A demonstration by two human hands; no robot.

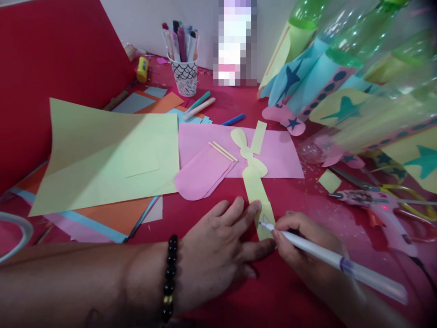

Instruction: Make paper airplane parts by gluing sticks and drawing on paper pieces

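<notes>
A narrow yellow paper strip (256,184) with a rounded far end lies on the red table. My left hand (221,246) rests with fingers spread, its fingertips touching the strip's left side and near end. In my right hand (307,248) is a white marker with a purple band (314,248); its tip meets the strip, where a small drawn outline shows. Just beyond the strip are a yellow bow-shaped cutout (246,152) and a small yellow rectangle (259,137). Left of these lie stacked pink rounded pieces (201,175) with two thin yellow strips (223,151) on top.
A large yellow sheet (112,155) covers coloured papers at left, beside a pink sheet (280,152). Behind stands a cup of markers (184,73). Decorated plastic bottles (358,54) crowd the right, near a hot glue gun (378,212) with its light lit and yellow-handled scissors (396,189).
</notes>
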